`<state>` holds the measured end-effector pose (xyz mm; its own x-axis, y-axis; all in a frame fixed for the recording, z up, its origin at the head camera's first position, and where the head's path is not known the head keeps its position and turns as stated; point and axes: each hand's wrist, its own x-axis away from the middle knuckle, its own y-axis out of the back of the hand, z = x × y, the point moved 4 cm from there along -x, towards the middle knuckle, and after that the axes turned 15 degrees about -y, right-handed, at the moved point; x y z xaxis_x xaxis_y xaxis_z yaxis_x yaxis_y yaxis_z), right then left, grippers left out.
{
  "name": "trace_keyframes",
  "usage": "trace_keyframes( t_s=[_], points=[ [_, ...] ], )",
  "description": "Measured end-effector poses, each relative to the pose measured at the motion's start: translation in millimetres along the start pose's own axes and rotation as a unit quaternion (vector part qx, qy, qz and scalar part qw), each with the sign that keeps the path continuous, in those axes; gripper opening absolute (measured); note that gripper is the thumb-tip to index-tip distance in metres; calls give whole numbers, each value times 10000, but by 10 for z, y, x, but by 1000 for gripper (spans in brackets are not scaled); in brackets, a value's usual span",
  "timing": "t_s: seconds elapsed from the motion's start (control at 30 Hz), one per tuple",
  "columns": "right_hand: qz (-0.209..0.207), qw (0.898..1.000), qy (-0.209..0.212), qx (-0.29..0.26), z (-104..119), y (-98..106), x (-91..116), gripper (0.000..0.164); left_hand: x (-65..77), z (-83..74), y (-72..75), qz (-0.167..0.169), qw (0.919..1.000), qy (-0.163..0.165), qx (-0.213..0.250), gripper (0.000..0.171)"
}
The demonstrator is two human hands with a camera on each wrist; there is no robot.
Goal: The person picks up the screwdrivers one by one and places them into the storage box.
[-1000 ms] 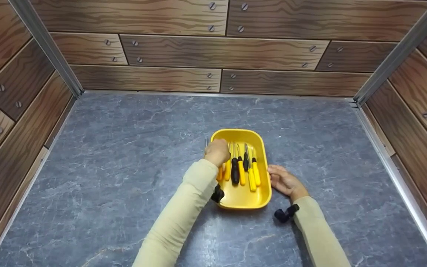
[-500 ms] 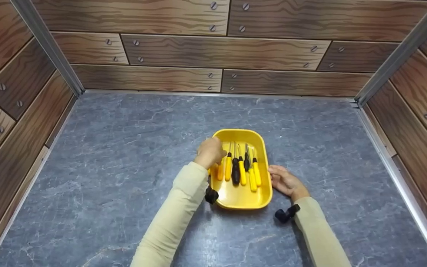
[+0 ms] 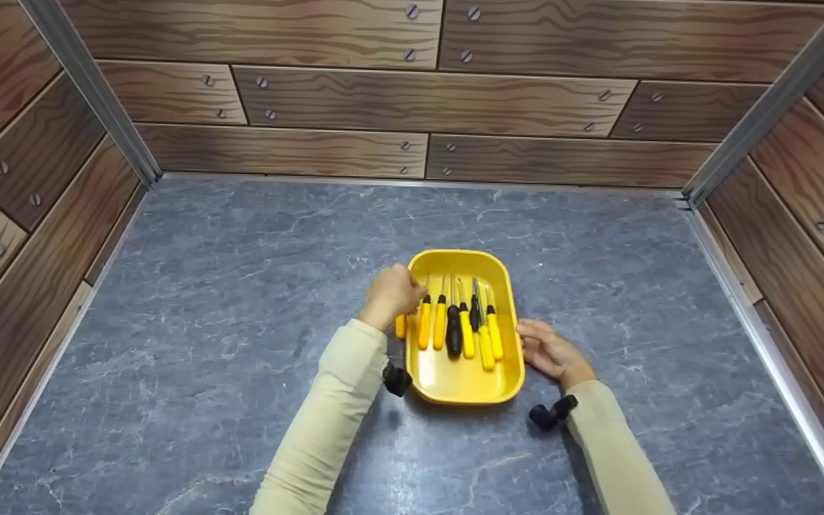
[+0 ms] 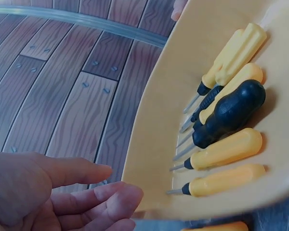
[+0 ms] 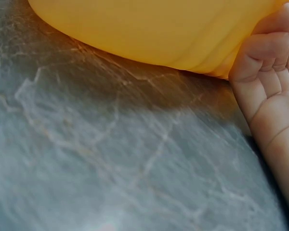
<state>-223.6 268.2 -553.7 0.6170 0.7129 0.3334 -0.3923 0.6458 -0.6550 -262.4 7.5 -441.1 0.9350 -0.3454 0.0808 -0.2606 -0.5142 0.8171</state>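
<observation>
A yellow tray (image 3: 448,383) stands on the grey marbled table. Inside lie several screwdrivers side by side, mostly yellow-handled, with one thick black-handled screwdriver (image 3: 453,332) among them. My left hand (image 3: 389,295) hovers at the tray's left rim. In the left wrist view its thumb and fingers (image 4: 77,202) are apart and nothing shows between them. Just outside that rim is another yellow-handled screwdriver (image 3: 400,327), partly hidden by the hand. My right hand (image 3: 553,352) touches the tray's right wall with relaxed, bent fingers (image 5: 265,48).
Wood-patterned walls (image 3: 412,100) enclose the table (image 3: 240,286) at the back and both sides, with metal strips along the edges. A black wrist mount (image 3: 398,379) on the left sleeve sits close to the tray's near-left corner.
My left hand has moved leftward from over the screwdrivers to the tray's left rim, uncovering the leftmost screwdriver inside and the handle of the one outside. The right hand stays against the tray.
</observation>
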Motion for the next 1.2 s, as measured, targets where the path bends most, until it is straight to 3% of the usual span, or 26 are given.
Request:
trace_keyframes(
  t_s=[0.6, 0.93, 1.2],
  points=[
    [-98, 9999, -38, 114, 2, 8, -2, 40, 100, 256, 30, -417, 9988, 77, 248, 32],
    [-126, 9999, -27, 97, 8, 5, -10, 41, 133, 363, -13, -398, 9980, 239, 434, 25],
    [-43, 9999, -8, 127, 4, -2, -7, 40, 144, 443, -39, -650, 9976, 143, 215, 31]
  ],
)
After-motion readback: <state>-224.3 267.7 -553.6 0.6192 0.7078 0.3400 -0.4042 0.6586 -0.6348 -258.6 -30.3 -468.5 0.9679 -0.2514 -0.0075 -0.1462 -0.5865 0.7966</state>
